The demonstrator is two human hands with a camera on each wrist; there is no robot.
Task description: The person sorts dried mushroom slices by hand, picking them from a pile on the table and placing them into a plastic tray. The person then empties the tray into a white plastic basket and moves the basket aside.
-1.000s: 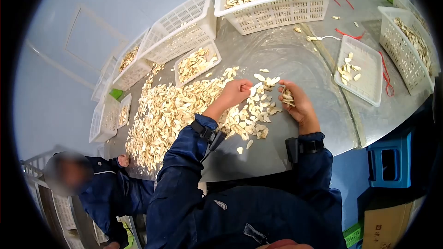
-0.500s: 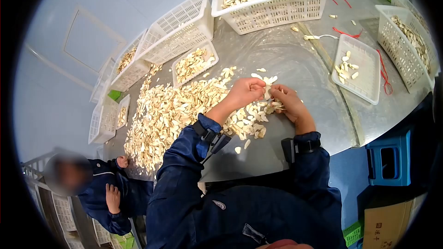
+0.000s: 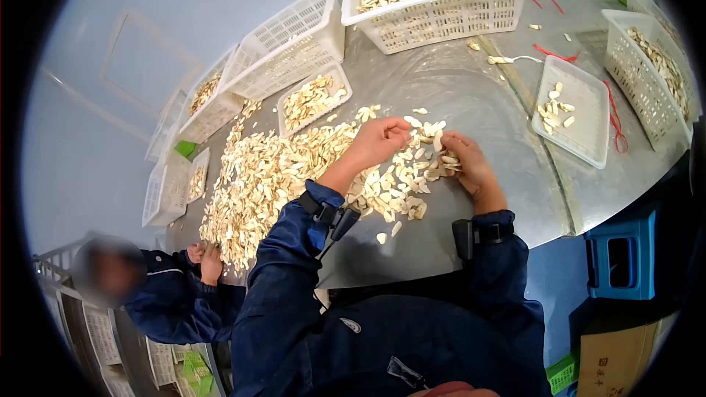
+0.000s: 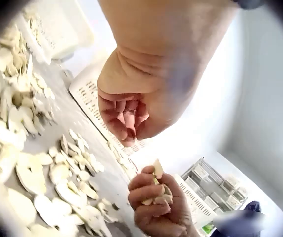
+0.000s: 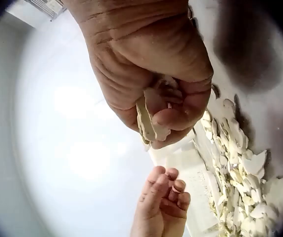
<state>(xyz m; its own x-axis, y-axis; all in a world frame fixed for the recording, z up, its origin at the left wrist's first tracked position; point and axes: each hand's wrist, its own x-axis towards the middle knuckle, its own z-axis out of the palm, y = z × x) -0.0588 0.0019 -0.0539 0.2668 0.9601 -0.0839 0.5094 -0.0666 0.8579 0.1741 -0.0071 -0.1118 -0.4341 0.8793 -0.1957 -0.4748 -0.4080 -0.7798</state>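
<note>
Pale, thin dried slices with brownish edges lie in a wide pile [image 3: 257,184] on the metal table. A looser group of slices [image 3: 397,187] spreads between my hands. My left hand [image 3: 376,142] hovers at the far edge of that group, its fingers loosely bent; the left wrist view shows nothing between thumb and fingers. Several dried slices [image 5: 153,116] are gripped in my right hand [image 3: 476,169], fingers curled round them. In the left wrist view, one slice [image 4: 158,169] sticks up out of that grip. Part of the handful is hidden by the fingers.
White perforated baskets [image 3: 441,22] with slices line the far side. A small tray [image 3: 316,99] of slices stands beyond the pile; another tray [image 3: 573,143] with a few slices is at right, beside red ties [image 3: 616,121]. Another person [image 3: 173,294] is at left; a blue stool [image 3: 621,254] is at right.
The hands came together over the slices, then moved slightly apart again, the left hand back to the left. The right hand still holds its handful. The other person's hands have moved to the table edge.
</note>
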